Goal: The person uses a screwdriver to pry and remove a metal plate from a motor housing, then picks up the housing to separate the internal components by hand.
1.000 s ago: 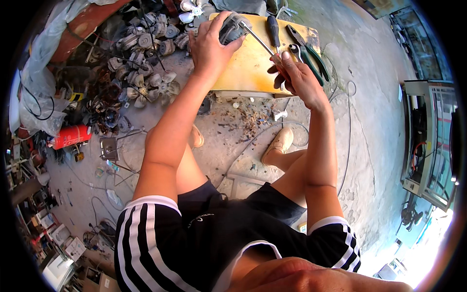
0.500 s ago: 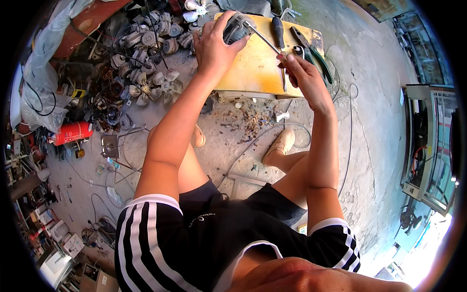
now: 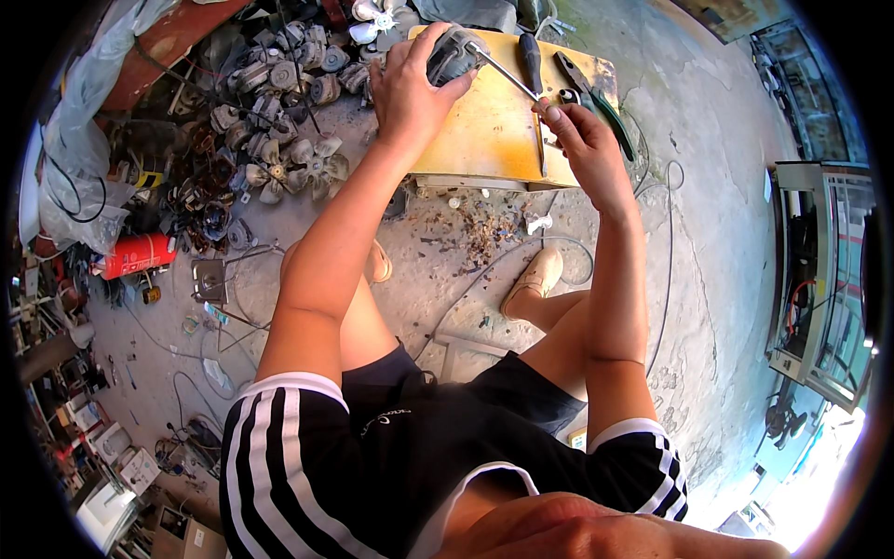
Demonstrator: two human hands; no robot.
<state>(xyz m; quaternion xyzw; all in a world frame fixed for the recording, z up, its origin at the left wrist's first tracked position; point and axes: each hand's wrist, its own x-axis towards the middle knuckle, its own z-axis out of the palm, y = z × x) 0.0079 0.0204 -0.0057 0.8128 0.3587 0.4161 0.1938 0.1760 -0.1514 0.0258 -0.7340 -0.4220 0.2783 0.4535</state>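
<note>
My left hand [image 3: 414, 98] grips a small grey electric motor [image 3: 453, 56] at the far left corner of a yellow-topped bench [image 3: 484, 130]. In my right hand [image 3: 589, 154] is a screwdriver [image 3: 507, 74] with a long metal shaft; the fingers close round its near end and hide most of the handle. Its tip meets the right side of the motor, where the exact contact is too small to make out. Just beyond the shaft lies another screwdriver [image 3: 531, 63] with a dark handle. Green-handled pliers [image 3: 610, 121] rest on the bench beside my right hand.
Several used motors [image 3: 270, 79] and fan blades [image 3: 317, 166] are heaped left of the bench. Small debris [image 3: 484, 233] and a loose cable [image 3: 670, 261] lie on the floor. A red cylinder [image 3: 140, 256] sits at left; a glass-sided cabinet [image 3: 824, 270] stands at right.
My right hand's fingers have shifted and rolled slightly on the screwdriver. My left hand and the motor have stayed in place.
</note>
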